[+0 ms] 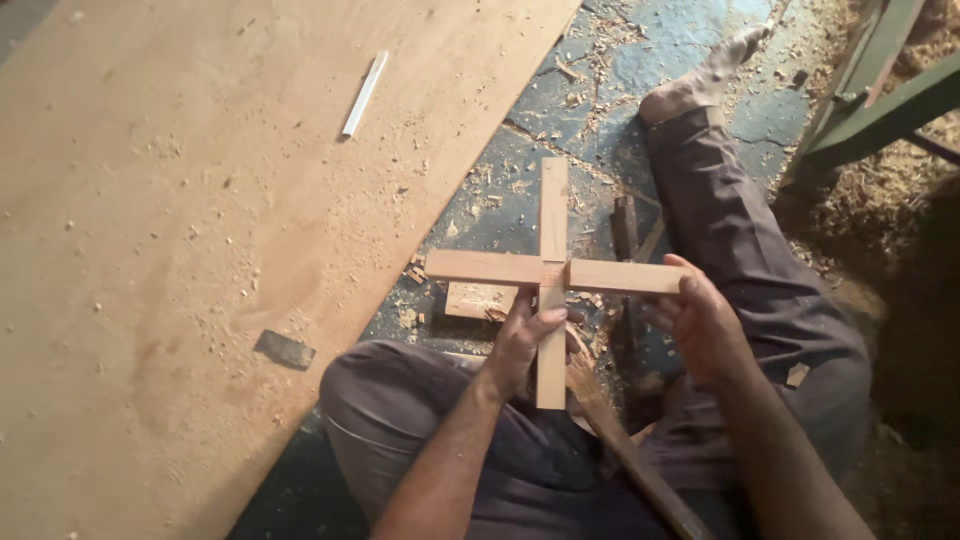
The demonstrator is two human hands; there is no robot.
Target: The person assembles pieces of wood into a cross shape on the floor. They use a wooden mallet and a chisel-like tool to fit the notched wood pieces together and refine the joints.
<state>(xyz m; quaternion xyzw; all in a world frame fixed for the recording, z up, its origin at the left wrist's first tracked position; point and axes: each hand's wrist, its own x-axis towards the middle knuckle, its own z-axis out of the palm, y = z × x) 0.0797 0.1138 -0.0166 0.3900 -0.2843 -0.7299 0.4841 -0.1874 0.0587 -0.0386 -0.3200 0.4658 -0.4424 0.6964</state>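
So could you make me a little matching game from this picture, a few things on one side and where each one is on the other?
Things:
1. wooden cross
2. white stick
3. dark flat piece
4. bare foot

Places:
A. near the plywood sheet's lower edge, close to the knee
B. top of the picture, on the shaving-strewn floor
C. held in both hands
D. far up on the plywood sheet

Pairs: 1-C, 2-D, 3-A, 4-B
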